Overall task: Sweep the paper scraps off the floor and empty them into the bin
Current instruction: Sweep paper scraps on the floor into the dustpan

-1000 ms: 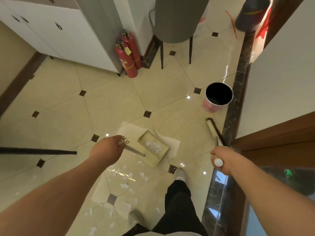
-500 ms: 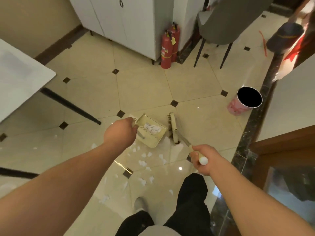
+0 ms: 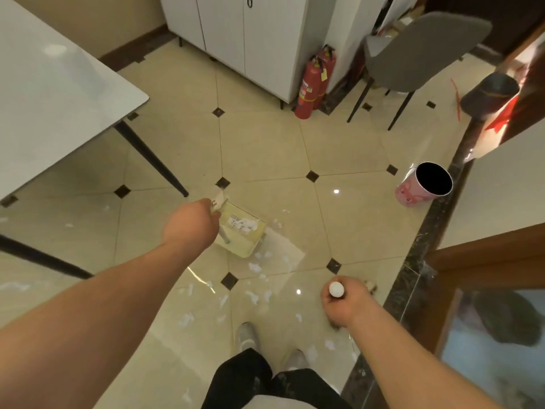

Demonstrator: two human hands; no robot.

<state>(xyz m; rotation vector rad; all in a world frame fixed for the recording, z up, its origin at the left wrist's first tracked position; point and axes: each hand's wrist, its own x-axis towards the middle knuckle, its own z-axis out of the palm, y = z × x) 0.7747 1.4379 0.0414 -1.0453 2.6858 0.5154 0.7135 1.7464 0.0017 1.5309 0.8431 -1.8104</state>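
Since 0.5 s ago the broom handle (image 3: 336,289) is drawn back from the dustpan (image 3: 241,234), gripped by the right hand (image 3: 345,302). The dustpan's handle is gripped by the left hand (image 3: 190,224); open floor (image 3: 348,219) lies toward the bin (image 3: 424,185) at 2 o'clock.

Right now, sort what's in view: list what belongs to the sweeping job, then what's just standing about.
For the job: dustpan, broom handle, paper scraps, pink bin.

Standing about: fire extinguishers, grey chair, white table, white cabinet, dark bin.

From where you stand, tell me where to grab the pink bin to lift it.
Take the pink bin by its open rim, coming from above. It leans with its mouth turned up toward you, so the rim is exposed; the wall stands close on its right, leaving the left side freer.
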